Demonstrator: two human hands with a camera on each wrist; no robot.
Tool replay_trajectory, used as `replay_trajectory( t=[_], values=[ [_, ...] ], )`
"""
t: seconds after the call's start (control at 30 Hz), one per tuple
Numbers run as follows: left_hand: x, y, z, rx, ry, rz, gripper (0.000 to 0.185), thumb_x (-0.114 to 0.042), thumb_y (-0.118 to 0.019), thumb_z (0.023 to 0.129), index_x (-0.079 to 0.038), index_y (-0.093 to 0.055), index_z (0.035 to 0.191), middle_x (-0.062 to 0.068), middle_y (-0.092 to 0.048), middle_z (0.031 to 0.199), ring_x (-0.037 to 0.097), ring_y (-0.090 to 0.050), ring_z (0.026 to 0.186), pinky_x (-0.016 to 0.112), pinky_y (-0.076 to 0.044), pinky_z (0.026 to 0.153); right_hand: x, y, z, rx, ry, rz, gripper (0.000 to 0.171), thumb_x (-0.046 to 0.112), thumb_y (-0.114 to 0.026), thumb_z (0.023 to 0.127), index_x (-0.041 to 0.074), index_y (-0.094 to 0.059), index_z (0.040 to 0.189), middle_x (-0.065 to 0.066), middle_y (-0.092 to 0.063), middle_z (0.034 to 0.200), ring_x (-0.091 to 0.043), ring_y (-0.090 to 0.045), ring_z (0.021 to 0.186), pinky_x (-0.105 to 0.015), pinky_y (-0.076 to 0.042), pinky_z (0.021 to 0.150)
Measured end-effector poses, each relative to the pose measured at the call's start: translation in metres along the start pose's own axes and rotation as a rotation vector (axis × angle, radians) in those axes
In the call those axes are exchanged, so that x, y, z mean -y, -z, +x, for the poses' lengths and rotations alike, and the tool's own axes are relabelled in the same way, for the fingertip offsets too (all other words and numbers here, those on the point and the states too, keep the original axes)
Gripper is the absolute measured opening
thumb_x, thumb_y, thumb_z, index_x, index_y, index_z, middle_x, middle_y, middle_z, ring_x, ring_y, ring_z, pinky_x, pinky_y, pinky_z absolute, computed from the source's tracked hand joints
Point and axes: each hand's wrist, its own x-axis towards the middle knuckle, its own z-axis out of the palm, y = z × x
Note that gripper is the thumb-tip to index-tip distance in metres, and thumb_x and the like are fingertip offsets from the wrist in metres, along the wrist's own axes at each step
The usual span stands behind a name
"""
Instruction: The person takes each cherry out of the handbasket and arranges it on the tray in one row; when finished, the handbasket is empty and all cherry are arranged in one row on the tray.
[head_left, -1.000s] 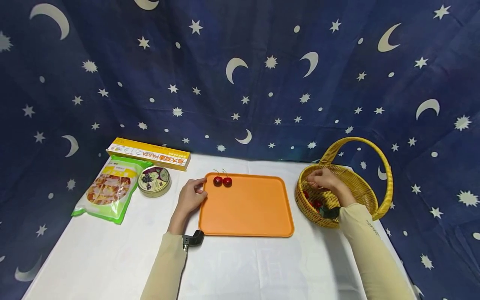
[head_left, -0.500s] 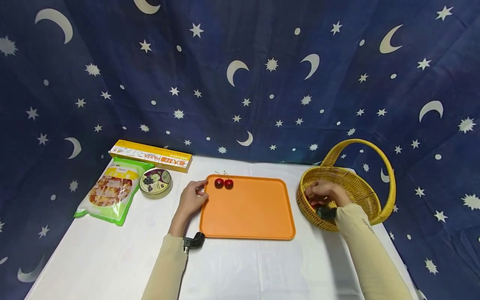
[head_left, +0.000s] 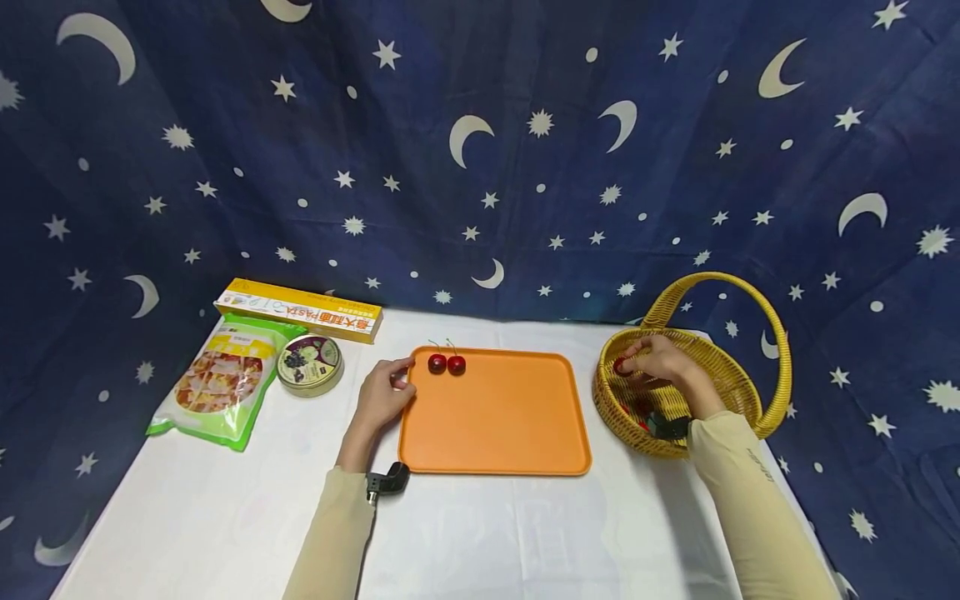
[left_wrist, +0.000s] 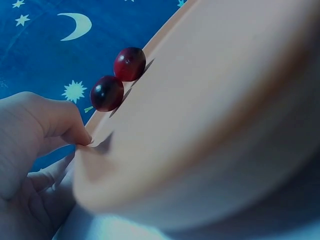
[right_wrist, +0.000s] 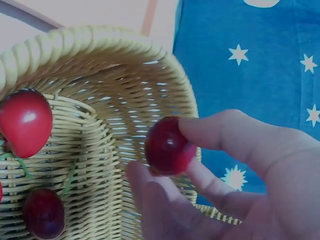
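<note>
My left hand (head_left: 381,398) pinches the upper left corner of the orange tray (head_left: 495,421) between thumb and finger. Two dark red cherries (head_left: 447,364) with stems lie side by side along the tray's far edge; the left wrist view shows both cherries (left_wrist: 120,77) close to my fingers. My right hand (head_left: 666,364) is inside the yellow wicker basket (head_left: 726,375). Thumb and fingers there pinch a dark red cherry (right_wrist: 170,146), raised off the basket floor. Below it lie a bright red cherry (right_wrist: 26,125) and a darker cherry (right_wrist: 44,214); another is cut off at the frame's edge.
A yellow pasta box (head_left: 300,310), a green-edged food bag (head_left: 225,375) and a round tin (head_left: 309,365) stand at the left. The basket's tall handle (head_left: 780,358) arches at the right. A star-patterned blue cloth (head_left: 480,208) hangs behind the white table (head_left: 465,533).
My right hand dipped into the basket and has risen again, now with a cherry between its fingers. The left hand stays at the tray's corner.
</note>
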Motion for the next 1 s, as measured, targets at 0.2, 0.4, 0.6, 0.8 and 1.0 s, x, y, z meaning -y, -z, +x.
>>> replay_trajectory(
  t=[0.2, 0.4, 0.6, 0.8, 1.0],
  values=[
    [0.001, 0.000, 0.001, -0.010, -0.004, -0.003, 0.052, -0.002, -0.066, 0.076, 0.000, -0.064, 0.128, 0.018, -0.062, 0.108, 0.020, -0.063, 0.076, 0.033, -0.045, 0.075, 0.009, -0.005, -0.002, -0.071, 0.056, -0.032, 0.033, 0.009, -0.068, 0.089, -0.010, -0.052, 0.111, -0.007, -0.067, 0.089, -0.022, -0.070, 0.082, -0.044, -0.056, 0.077],
    [0.002, -0.001, 0.003, -0.010, -0.009, -0.003, 0.053, -0.002, -0.066, 0.075, 0.000, -0.064, 0.128, 0.018, -0.062, 0.108, 0.019, -0.063, 0.076, 0.033, -0.045, 0.076, 0.023, -0.016, 0.002, -0.137, 0.129, 0.000, 0.038, 0.005, -0.069, 0.087, -0.014, -0.054, 0.117, -0.013, -0.066, 0.091, -0.017, -0.067, 0.076, -0.034, -0.057, 0.069],
    [0.002, -0.001, 0.003, 0.001, 0.010, 0.000, 0.054, -0.002, -0.066, 0.076, -0.002, -0.064, 0.129, 0.017, -0.062, 0.109, 0.020, -0.064, 0.077, 0.034, -0.045, 0.077, 0.045, -0.046, 0.013, -0.159, 0.230, -0.024, 0.035, 0.004, -0.072, 0.085, -0.011, -0.061, 0.114, -0.018, -0.064, 0.091, -0.020, -0.065, 0.073, -0.033, -0.057, 0.063],
    [0.001, -0.001, 0.002, -0.002, 0.005, -0.010, 0.053, -0.003, -0.066, 0.076, -0.001, -0.064, 0.128, 0.017, -0.062, 0.108, 0.020, -0.063, 0.076, 0.035, -0.045, 0.077, 0.061, -0.092, 0.034, -0.144, 0.343, -0.053, 0.031, -0.001, -0.075, 0.077, -0.009, -0.067, 0.105, -0.019, -0.068, 0.088, -0.018, -0.061, 0.069, -0.028, -0.052, 0.056],
    [0.004, -0.002, 0.001, -0.014, 0.006, -0.016, 0.052, -0.003, -0.066, 0.075, -0.002, -0.065, 0.127, 0.016, -0.062, 0.108, 0.019, -0.063, 0.076, 0.034, -0.045, 0.077, 0.070, -0.142, 0.057, -0.108, 0.370, -0.020, 0.030, -0.002, -0.076, 0.076, -0.009, -0.068, 0.105, -0.017, -0.067, 0.085, -0.021, -0.061, 0.069, -0.031, -0.052, 0.061]
  ],
)
